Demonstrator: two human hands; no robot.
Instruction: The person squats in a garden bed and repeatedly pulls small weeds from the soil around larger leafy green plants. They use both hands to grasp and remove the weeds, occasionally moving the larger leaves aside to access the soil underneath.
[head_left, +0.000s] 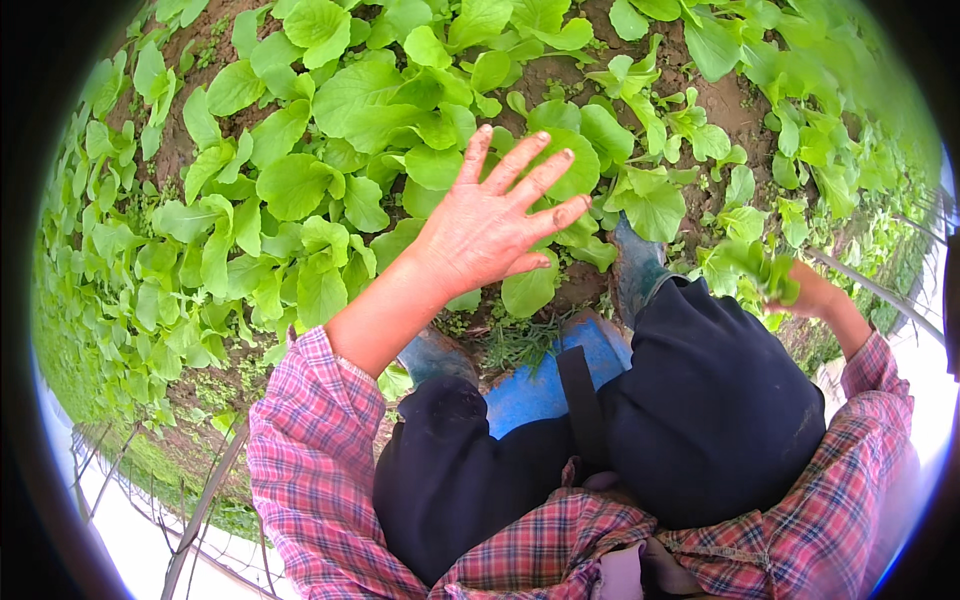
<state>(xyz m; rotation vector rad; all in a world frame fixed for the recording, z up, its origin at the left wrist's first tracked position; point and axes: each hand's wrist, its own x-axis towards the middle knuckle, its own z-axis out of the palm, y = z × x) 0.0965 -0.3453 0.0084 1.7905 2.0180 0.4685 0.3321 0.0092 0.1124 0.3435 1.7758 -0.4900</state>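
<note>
My left hand (499, 217) is spread palm down over the leafy green plants (360, 97), with nothing in its grip. Its fingers point up and to the right, above a broad leaf. Off to the right, beside my knee, my right hand (802, 292) is closed around a small bunch of leafy greens (757, 270), partly blurred. The fingers of that hand are partly hidden. Rooted plants with rounded leaves grow densely before me, with brown soil (724, 112) showing between them.
A blue object (525, 397) with a dark strap (581, 397) lies between my legs. Both boots (637, 262) stand among the plants, with cut weeds (525, 337) between them. A thin pole (877, 292) slants at the right; a wire fence with a post (206, 502) stands at lower left.
</note>
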